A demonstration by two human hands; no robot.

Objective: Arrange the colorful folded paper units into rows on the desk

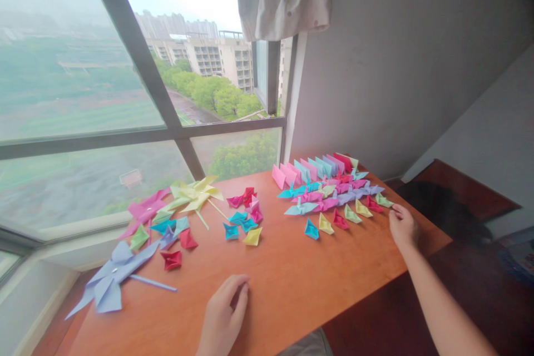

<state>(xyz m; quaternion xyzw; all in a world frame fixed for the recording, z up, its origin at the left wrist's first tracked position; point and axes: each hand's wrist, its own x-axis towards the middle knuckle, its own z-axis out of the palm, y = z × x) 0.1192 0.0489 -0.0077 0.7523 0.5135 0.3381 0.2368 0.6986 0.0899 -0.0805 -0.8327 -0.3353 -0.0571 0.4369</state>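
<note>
My right hand is at the right side of the table, its fingers closed at the tip of a light green paper boat. That boat lies at the right end of a slanting row with a red boat, a yellow boat and several others, down to a blue boat. My left hand rests near the table's front edge, fingers curled in, with nothing visible in them. Beyond it lies a loose cluster of paper boats, among them a yellow one.
Folded paper cranes lie in rows behind the boat row, with upright folded pieces at the back. Paper pinwheels, one purple and one yellow, lie at left by the window. The wooden table ends at right.
</note>
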